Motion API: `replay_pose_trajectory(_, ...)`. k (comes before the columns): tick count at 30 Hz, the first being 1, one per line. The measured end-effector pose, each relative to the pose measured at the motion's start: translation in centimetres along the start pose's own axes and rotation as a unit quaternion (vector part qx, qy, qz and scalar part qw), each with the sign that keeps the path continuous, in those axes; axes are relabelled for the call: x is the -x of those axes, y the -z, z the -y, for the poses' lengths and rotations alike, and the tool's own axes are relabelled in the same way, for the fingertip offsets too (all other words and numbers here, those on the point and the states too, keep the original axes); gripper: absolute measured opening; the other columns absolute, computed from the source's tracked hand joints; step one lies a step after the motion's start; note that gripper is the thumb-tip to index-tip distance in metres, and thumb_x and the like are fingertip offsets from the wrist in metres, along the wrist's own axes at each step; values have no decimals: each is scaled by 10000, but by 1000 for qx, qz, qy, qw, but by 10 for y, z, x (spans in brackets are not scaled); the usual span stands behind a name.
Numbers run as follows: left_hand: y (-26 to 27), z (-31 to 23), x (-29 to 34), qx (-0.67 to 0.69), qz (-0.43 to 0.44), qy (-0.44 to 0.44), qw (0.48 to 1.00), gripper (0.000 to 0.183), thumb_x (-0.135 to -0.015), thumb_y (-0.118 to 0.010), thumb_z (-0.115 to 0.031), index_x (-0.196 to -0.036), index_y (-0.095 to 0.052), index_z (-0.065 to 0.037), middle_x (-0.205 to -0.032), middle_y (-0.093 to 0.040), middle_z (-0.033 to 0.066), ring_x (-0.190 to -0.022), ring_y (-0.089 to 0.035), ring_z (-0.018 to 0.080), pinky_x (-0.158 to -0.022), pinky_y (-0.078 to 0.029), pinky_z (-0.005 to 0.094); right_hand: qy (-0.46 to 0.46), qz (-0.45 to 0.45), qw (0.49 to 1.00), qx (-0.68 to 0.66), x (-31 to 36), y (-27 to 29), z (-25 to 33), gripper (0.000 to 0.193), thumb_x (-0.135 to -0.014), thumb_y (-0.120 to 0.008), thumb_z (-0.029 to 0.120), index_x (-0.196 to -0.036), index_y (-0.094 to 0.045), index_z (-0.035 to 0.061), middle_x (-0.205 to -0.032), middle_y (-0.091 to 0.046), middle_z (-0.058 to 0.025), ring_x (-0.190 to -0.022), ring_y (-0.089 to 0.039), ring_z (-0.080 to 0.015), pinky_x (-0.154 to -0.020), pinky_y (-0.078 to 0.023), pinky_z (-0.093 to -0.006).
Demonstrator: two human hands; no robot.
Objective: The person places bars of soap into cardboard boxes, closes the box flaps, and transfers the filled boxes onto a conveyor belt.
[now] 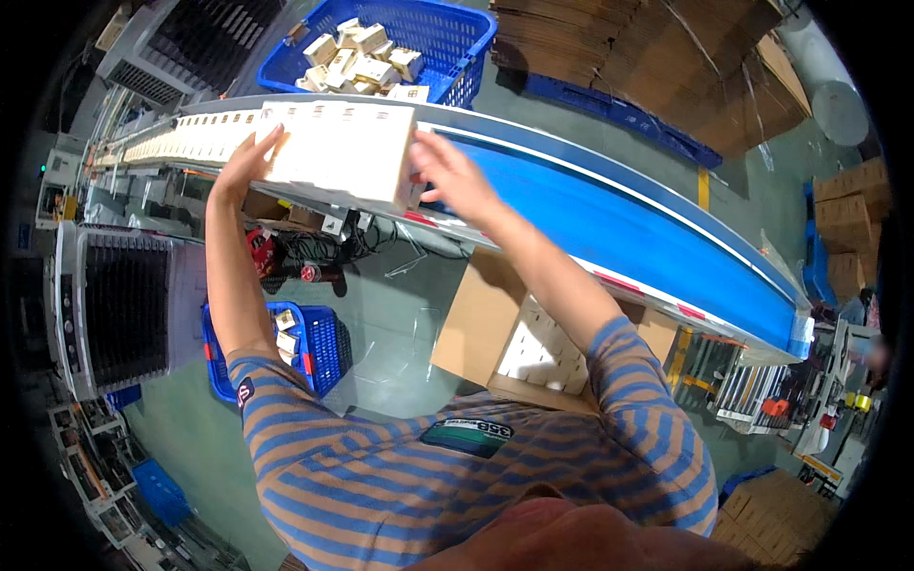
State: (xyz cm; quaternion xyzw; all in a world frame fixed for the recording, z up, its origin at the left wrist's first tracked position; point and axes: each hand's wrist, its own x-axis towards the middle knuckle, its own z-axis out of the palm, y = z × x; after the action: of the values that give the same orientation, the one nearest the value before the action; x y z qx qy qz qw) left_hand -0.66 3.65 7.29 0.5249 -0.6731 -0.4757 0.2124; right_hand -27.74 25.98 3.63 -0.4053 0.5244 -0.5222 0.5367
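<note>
Small cream boxes stand packed side by side in a long row [214,128] on the conveyor. A brightly lit block of these boxes [343,147] at the row's right end lies between my hands. My left hand [249,164] presses against the block's left end, its fingertips at the upper face. At the right end, my right hand [452,173] has its slightly blurred fingers bent against the end face. The block's near edge reaches over the conveyor's front rim; whether it is lifted off the belt I cannot tell.
The blue conveyor belt [609,228] runs off to the right. Beyond it stands a blue basket [462,57] of loose cream boxes. Below are an open carton [481,319] holding white boxes and another blue basket [324,347]. Stacked flat cardboard [628,57] stands at the back.
</note>
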Motion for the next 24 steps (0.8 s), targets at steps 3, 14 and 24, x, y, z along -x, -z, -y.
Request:
replay_pose_trajectory(3, -12, 17, -10, 124, 28, 16, 992, 778, -825, -552, -583, -1317, -443, 9, -1291, -507, 158, -1177, -493, 249, -966, -371, 352, 122, -140, 972, 147, -13, -10, -39, 760, -867, -521, 535, -1328, -365, -49, -1209, -468, -287, -1079, -525, -353, -855, -467, -400)
replay_pose_trajectory(14, -157, 11, -20, 251, 102, -8, 962, 665, -927, -423, -522, -1370, -374, -29, -1315, -488, 111, -1130, -521, 199, -896, -462, 281, 69, -144, 980, 123, 85, 101, -43, 807, -919, -351, 567, -1432, -159, -25, -1422, -303, -238, -1314, -324, -303, -1067, -267, -370)
replay_pose_trajectory(24, -304, -78, 142, 337, 220, -43, 915, 598, -946, -439, -419, -1386, -337, -28, -1322, -480, 105, -1113, -534, 196, -890, -474, 302, -13, -261, 953, -155, 273, 181, -14, 798, -909, -261, 639, -1415, -276, 22, -1395, -375, -204, -1274, -394, -298, -1015, -374, -409)
